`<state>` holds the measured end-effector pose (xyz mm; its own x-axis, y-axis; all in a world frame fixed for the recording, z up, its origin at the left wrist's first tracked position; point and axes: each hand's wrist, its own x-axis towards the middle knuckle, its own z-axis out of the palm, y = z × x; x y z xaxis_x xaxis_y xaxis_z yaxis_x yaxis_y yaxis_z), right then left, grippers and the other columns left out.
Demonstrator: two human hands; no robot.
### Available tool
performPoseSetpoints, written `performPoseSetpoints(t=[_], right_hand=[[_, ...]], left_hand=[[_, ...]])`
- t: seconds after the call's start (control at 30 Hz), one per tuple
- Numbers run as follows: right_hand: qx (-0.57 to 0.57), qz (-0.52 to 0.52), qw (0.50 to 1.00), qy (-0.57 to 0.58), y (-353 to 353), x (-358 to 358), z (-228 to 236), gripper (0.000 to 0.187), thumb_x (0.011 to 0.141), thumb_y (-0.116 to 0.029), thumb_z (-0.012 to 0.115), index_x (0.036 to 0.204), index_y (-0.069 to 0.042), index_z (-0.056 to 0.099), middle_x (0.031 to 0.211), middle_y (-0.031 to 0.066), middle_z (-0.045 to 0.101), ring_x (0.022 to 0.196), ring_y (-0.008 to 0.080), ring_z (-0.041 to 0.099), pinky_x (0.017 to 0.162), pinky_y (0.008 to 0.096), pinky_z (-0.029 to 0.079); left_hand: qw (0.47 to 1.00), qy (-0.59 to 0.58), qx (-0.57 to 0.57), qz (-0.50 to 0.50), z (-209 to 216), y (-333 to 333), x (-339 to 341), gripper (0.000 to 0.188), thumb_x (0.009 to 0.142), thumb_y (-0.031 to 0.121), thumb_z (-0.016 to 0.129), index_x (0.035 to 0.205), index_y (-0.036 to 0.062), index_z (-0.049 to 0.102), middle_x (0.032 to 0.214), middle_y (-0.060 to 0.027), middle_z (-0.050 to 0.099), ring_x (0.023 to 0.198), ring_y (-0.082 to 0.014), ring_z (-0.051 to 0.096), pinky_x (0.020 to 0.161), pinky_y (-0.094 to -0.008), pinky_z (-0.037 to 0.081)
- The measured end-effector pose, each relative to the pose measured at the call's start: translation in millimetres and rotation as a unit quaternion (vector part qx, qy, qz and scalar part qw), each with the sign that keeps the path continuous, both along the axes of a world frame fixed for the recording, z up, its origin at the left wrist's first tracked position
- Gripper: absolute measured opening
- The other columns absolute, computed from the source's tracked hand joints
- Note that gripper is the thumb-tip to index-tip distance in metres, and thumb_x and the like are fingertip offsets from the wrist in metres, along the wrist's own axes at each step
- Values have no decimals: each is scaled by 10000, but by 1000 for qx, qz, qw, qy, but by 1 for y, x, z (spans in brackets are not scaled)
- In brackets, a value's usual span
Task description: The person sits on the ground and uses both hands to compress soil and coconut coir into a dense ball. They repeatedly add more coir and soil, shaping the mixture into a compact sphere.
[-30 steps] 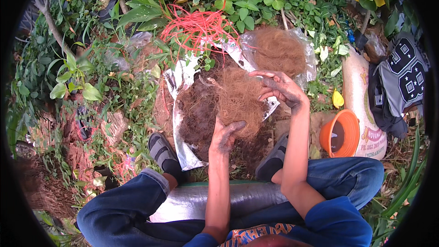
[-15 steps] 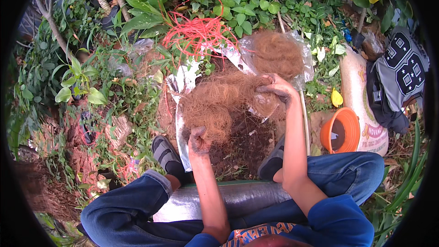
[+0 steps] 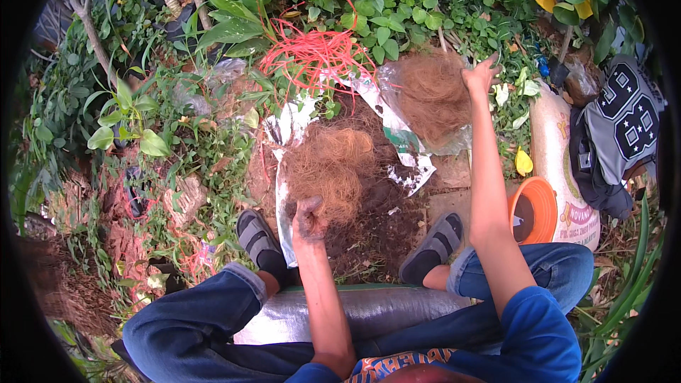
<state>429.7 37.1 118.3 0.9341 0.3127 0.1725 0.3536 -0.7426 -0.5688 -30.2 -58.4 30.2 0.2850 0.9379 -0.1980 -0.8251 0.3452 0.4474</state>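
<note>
My left hand (image 3: pixel 310 221) is closed on the lower edge of a brown clump of coconut fibre (image 3: pixel 330 170), its fingers dark with dirt. The clump lies over dark soil (image 3: pixel 379 237) inside an opened white sack (image 3: pixel 284 220). Farther off, on the right, my right hand (image 3: pixel 481 76) has its fingers stretched out and apart, with nothing visible in them. It is at the right edge of a second fibre pile (image 3: pixel 431 96), which rests on clear plastic (image 3: pixel 455 140). Whether the fingers touch that pile I cannot tell.
Tangled red plastic string (image 3: pixel 316 57) lies beyond the sack. To the right are an orange pot (image 3: pixel 545 206), a full pale sack (image 3: pixel 550 138) and a grey-black garment (image 3: pixel 624 117). My sandalled feet flank the soil; a silvery sack (image 3: pixel 383 312) lies beneath my legs. Leafy plants surround everything.
My right hand has let go of the near clump's right side and moved up and right to the second pile. The near clump is now more compact; my left hand stays in place.
</note>
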Motion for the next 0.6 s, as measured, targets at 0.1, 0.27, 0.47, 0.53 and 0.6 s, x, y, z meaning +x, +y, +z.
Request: performPoseSetpoints(t=[0.1, 0.27, 0.47, 0.53, 0.6], right_hand=[[4, 159, 986, -44, -31, -45, 18, 866, 681, -281, 772, 1401, -70, 340, 1405, 252, 349, 1263, 401, 403, 1065, 458, 336], [162, 691, 565, 420, -78, -200, 70, 746, 750, -143, 732, 1404, -115, 374, 1351, 56, 473, 1183, 205, 497, 1004, 353, 393], [318, 562, 645, 409, -77, -231, 72, 575, 832, -206, 694, 1324, -29, 453, 1200, 107, 577, 1065, 206, 567, 911, 339, 460], [449, 375, 663, 467, -83, -238, 74, 497, 866, -249, 663, 1265, 5, 510, 1123, 124, 609, 1005, 210, 587, 884, 348, 469], [473, 304, 721, 404, -85, -253, 68, 467, 881, -291, 647, 1202, 35, 553, 1043, 127, 640, 941, 215, 611, 865, 358, 470]], left_hand=[[999, 41, -7, 8, 12, -6, 3, 760, 594, 58, 675, 1309, 18, 419, 1218, -152, 544, 1094, -337, 561, 926, -483, 498], [995, 14, 92, -25, 7, -8, -7, 743, 595, 79, 719, 1290, 33, 461, 1220, -148, 549, 1130, -333, 537, 937, -469, 492], [971, -64, 224, -50, 59, -11, -1, 778, 679, 59, 602, 1407, 51, 329, 1305, -135, 490, 1175, -306, 498, 1031, -463, 392], [961, -89, 253, -72, 98, -7, 5, 733, 765, 119, 591, 1428, 50, 288, 1302, -126, 493, 1168, -277, 499, 1037, -423, 388], [956, -100, 263, -82, 116, -10, 0, 708, 830, 168, 584, 1444, 43, 254, 1285, -119, 500, 1156, -250, 503, 1038, -390, 387]])
